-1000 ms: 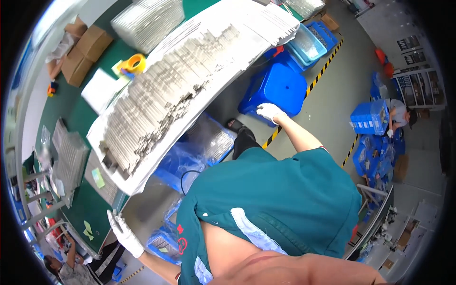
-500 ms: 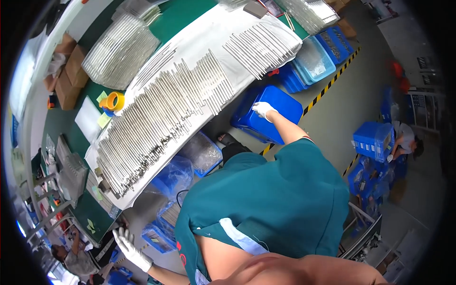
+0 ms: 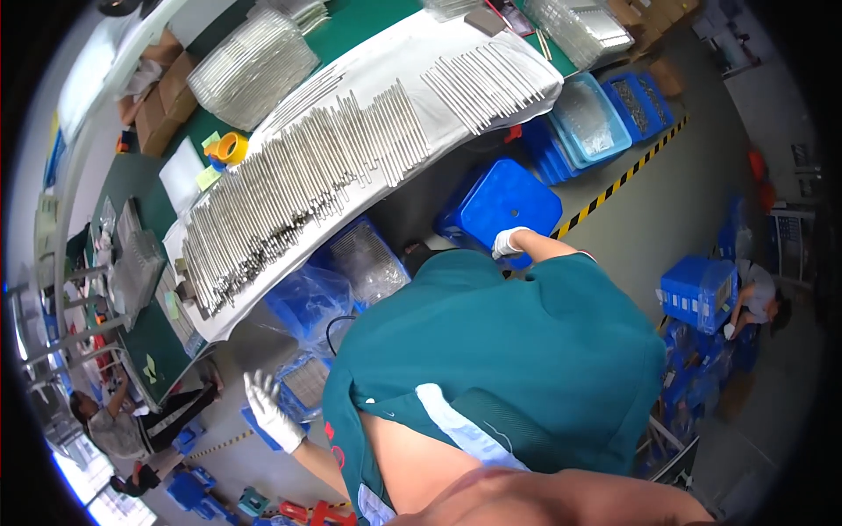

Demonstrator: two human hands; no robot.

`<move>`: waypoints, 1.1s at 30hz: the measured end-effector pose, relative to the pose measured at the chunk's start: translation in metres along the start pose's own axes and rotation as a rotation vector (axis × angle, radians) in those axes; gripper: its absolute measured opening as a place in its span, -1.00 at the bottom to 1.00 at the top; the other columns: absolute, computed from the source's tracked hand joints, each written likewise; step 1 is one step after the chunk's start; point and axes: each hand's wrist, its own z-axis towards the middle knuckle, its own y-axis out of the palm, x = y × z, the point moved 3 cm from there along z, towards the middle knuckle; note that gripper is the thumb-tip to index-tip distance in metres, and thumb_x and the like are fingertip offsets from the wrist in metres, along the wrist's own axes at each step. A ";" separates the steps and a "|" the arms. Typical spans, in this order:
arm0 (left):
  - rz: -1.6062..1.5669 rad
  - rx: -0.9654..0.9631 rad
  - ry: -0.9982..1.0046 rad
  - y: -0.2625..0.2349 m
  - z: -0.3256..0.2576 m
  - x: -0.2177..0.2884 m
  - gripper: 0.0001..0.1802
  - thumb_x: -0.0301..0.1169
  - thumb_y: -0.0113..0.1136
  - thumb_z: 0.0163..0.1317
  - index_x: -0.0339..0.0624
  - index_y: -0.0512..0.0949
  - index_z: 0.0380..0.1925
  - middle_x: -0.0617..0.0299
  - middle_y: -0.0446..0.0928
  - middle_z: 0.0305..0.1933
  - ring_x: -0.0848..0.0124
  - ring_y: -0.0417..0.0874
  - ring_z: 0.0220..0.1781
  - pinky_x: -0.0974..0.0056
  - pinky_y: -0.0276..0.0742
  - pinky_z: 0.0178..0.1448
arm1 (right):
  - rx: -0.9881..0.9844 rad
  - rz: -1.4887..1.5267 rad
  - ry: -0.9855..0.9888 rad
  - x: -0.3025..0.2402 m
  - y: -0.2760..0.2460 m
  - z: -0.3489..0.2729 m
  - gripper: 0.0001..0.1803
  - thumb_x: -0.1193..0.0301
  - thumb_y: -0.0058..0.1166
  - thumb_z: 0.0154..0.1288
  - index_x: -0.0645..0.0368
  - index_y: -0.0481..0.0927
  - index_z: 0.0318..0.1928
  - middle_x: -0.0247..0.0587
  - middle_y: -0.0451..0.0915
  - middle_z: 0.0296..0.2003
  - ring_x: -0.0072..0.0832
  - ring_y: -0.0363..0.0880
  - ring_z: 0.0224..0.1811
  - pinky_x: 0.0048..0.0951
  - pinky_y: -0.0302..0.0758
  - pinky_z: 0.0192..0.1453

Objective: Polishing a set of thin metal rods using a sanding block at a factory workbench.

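My right hand (image 3: 507,243), in a white glove, is at the near edge of a blue plastic stool (image 3: 517,188) with a small round hole in its top. Its fingers bend down over that edge and close on it; their tips are hidden. At the lower left, my left hand (image 3: 273,412), also gloved in white, is held in the air with fingers spread and nothing in it. Beyond it lies a blue crate of parts (image 3: 304,386). Many thin metal rods (image 3: 281,188) lie in rows on the white-covered table (image 3: 395,74).
Under the table's near side stand a blue bin with clear plastic (image 3: 373,263) and a bagged blue bin (image 3: 307,302). Light-blue tubs (image 3: 592,118) stand past the stool, beside black-and-yellow floor tape (image 3: 623,180). People work at the far left and right.
My right hand has drawn back from the stool's top to its near edge. My left hand has moved up and right in view, still spread. The view has shifted slightly.
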 end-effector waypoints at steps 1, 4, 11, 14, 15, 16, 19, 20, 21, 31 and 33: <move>-0.001 -0.020 0.037 0.010 -0.004 -0.006 -0.44 -0.13 -0.19 0.52 -0.20 0.21 0.39 -0.06 0.38 0.31 0.16 0.48 0.25 0.12 0.40 0.31 | -0.014 0.271 0.308 -0.001 -0.005 -0.030 -0.50 0.06 0.09 0.23 0.03 0.62 0.10 -0.19 0.58 0.13 -0.22 0.55 0.15 -0.27 0.46 0.20; -0.092 -0.063 0.057 0.043 -0.017 -0.006 -0.47 -0.19 -0.20 0.54 -0.23 0.22 0.38 -0.05 0.39 0.30 0.17 0.49 0.24 0.13 0.41 0.31 | 0.279 0.167 0.106 0.037 0.001 -0.050 -0.54 0.07 -0.01 0.25 0.03 0.66 0.03 -0.17 0.61 0.08 -0.14 0.55 0.15 -0.21 0.45 0.22; -0.156 -0.051 0.097 0.070 -0.024 -0.011 -0.50 -0.24 -0.21 0.54 -0.25 0.26 0.36 0.00 0.45 0.23 0.26 0.53 0.16 0.23 0.45 0.22 | 0.706 0.431 -0.045 -0.007 -0.073 -0.112 -0.53 0.10 -0.08 0.32 0.16 0.63 0.02 -0.01 0.63 -0.01 -0.14 0.57 0.08 -0.25 0.44 0.19; -0.137 0.006 0.085 0.074 -0.028 -0.003 -0.50 -0.25 -0.22 0.54 -0.25 0.24 0.37 -0.01 0.43 0.26 0.24 0.52 0.18 0.17 0.44 0.27 | 0.958 0.610 -0.203 -0.032 -0.128 -0.103 -0.53 0.14 0.02 0.37 0.22 0.57 0.10 -0.08 0.63 0.01 -0.27 0.59 0.06 -0.37 0.47 0.14; -0.133 0.034 0.079 0.078 -0.032 0.003 -0.50 -0.25 -0.22 0.54 -0.25 0.23 0.37 -0.02 0.42 0.26 0.23 0.52 0.18 0.15 0.43 0.28 | 0.971 0.725 -0.262 -0.044 -0.150 -0.103 -0.56 0.21 0.03 0.37 0.24 0.55 0.13 -0.11 0.62 0.04 -0.31 0.58 0.09 -0.40 0.47 0.16; -0.112 0.036 0.086 0.084 -0.035 0.010 -0.50 -0.25 -0.22 0.54 -0.25 0.23 0.37 -0.02 0.41 0.27 0.22 0.51 0.19 0.15 0.43 0.29 | 1.031 0.710 -0.318 -0.042 -0.169 -0.089 -0.57 0.25 0.02 0.38 0.27 0.53 0.14 -0.13 0.62 0.06 -0.35 0.57 0.12 -0.41 0.45 0.21; 0.021 0.016 0.108 0.111 -0.025 0.026 -0.51 -0.25 -0.23 0.54 -0.24 0.25 0.36 -0.02 0.42 0.26 0.22 0.52 0.18 0.17 0.43 0.29 | 1.164 0.668 -0.294 -0.038 -0.224 -0.073 -0.54 0.26 0.01 0.37 0.30 0.51 0.15 -0.05 0.57 0.11 -0.26 0.51 0.21 -0.40 0.36 0.32; 0.026 0.092 0.084 0.110 -0.033 0.023 -0.50 -0.24 -0.22 0.54 -0.26 0.26 0.35 -0.04 0.43 0.24 0.21 0.53 0.17 0.17 0.44 0.28 | 1.125 0.673 -0.274 -0.053 -0.247 -0.068 -0.51 0.23 -0.01 0.35 0.30 0.50 0.17 0.00 0.53 0.16 -0.21 0.45 0.25 -0.39 0.30 0.37; 0.031 0.108 0.079 0.123 -0.023 0.027 -0.50 -0.24 -0.21 0.53 -0.28 0.27 0.35 -0.05 0.44 0.22 0.21 0.54 0.16 0.17 0.45 0.26 | 1.109 0.686 -0.237 -0.042 -0.266 -0.059 -0.46 0.19 -0.03 0.34 0.30 0.46 0.20 0.01 0.49 0.20 -0.19 0.42 0.28 -0.38 0.27 0.38; 0.024 0.019 0.059 0.286 0.078 0.057 -0.56 -0.36 -0.04 0.49 -0.40 0.35 0.26 0.01 0.55 0.08 0.35 0.56 0.04 0.27 0.49 0.18 | 0.626 0.723 -0.155 -0.007 -0.358 -0.033 -0.46 0.13 0.00 0.34 0.16 0.47 0.23 -0.05 0.61 0.04 -0.32 0.65 -0.10 -0.38 0.51 0.08; 0.070 -0.134 0.213 0.329 0.094 0.054 -0.61 -0.47 0.08 0.39 -0.40 0.43 0.18 0.02 0.56 0.07 0.34 0.57 0.05 0.29 0.46 0.17 | 0.608 0.482 -0.234 -0.004 -0.367 -0.035 -0.43 0.12 0.00 0.35 0.18 0.45 0.26 -0.03 0.62 0.04 -0.32 0.64 -0.15 -0.39 0.52 0.05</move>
